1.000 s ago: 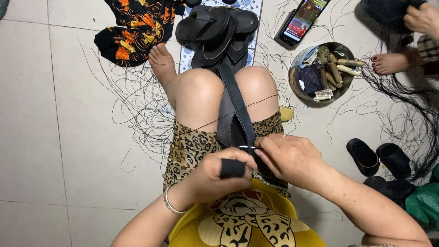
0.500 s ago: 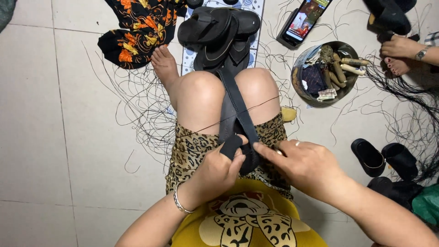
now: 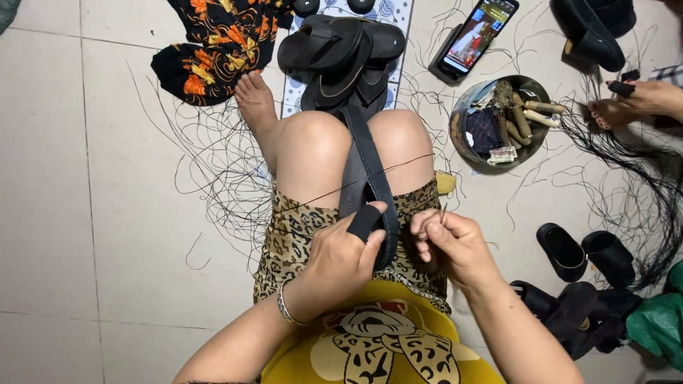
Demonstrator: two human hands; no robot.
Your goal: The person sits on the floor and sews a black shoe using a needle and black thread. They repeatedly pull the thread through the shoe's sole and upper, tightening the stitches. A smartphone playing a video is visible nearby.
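Note:
A long dark leather strap point(image 3: 363, 160) lies between my knees and runs toward the sandals ahead. My left hand point(image 3: 340, 257) grips its near end, with a black guard on the thumb. My right hand point(image 3: 452, 242) sits just right of the strap, fingers pinched on a thin needle with black thread point(image 3: 356, 181) running left across my lap. A pile of black sandals point(image 3: 345, 57) lies beyond my knees.
A round metal tin point(image 3: 498, 121) with spools and tools stands to the right, with a phone point(image 3: 475, 37) behind it. Loose black threads point(image 3: 213, 171) cover the tiled floor. Black sandal parts point(image 3: 583, 252) lie at right. Another person's foot and hand point(image 3: 640, 103) are at far right. Patterned cloth point(image 3: 213, 43) lies upper left.
My right hand has drawn away from the strap to the right, pulling the thread taut across my lap. My left hand still holds the strap.

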